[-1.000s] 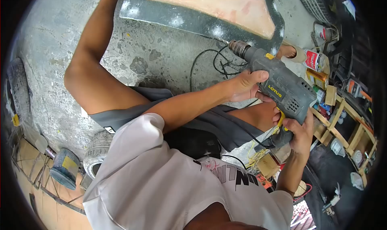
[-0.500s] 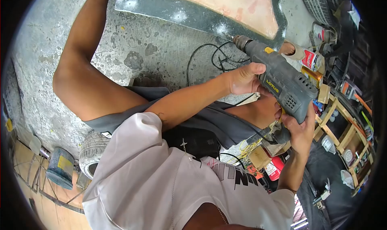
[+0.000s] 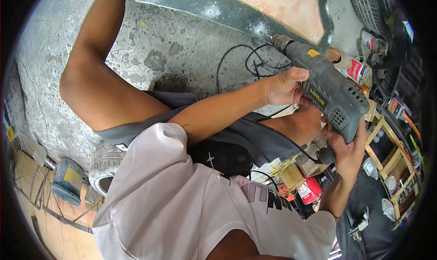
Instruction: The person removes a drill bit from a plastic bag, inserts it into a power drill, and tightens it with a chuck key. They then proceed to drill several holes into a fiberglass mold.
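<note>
Presently, the right hand is closed around the handle of the drill, low at its rear. The left hand grips the drill's body from the side, fingers wrapped. Its chuck points at the dark panel on the concrete floor, with a black cord beside it.

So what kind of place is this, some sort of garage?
Probably a small auto-body or repair workshop. A corded power drill is held in both hands over a rough concrete floor, with a tyre, a sanded dark panel and paint cans around.
</note>
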Action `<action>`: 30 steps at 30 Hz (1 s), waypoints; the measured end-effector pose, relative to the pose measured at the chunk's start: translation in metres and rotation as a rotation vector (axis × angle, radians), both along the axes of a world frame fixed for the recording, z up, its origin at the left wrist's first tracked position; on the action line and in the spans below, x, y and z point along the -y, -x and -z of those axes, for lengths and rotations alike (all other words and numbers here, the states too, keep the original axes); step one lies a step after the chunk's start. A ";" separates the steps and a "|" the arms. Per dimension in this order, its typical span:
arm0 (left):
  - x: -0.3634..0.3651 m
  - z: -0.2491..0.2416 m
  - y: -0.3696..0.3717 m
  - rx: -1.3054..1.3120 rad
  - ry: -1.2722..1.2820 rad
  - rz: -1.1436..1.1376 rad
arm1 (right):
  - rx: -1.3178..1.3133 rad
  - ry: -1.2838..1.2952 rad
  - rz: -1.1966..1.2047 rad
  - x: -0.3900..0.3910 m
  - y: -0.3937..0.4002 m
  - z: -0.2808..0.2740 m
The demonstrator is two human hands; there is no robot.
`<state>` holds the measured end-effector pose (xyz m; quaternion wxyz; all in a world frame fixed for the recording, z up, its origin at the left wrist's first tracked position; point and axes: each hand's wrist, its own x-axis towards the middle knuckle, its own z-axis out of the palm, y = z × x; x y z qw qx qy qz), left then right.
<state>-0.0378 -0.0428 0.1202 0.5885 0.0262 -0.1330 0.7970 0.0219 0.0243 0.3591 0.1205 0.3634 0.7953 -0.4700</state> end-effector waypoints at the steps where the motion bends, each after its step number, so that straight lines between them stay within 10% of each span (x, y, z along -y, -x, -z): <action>1: -0.001 0.000 -0.002 0.022 -0.012 0.000 | 0.005 -0.012 0.007 0.001 0.000 0.000; 17: 0.000 -0.003 0.004 0.072 0.024 -0.045 | 0.173 -0.365 -0.280 -0.011 0.043 -0.016; 20: 0.051 -0.003 0.037 -0.533 0.339 0.307 | 0.142 -0.412 -0.423 -0.020 0.059 -0.015; 22: 0.089 -0.041 0.079 -1.286 0.672 0.208 | 0.035 -0.510 -0.538 -0.023 0.060 -0.011; 25: 0.107 -0.107 0.125 -1.323 1.137 -0.370 | -0.063 -0.479 -0.654 -0.044 0.057 -0.002; 28: 0.078 -0.141 0.132 -0.905 0.564 -0.499 | 0.012 -0.432 -0.637 -0.057 0.053 -0.011; 30: 0.056 -0.137 0.126 -1.113 0.624 -0.648 | -0.048 -0.634 -0.771 -0.032 0.066 -0.024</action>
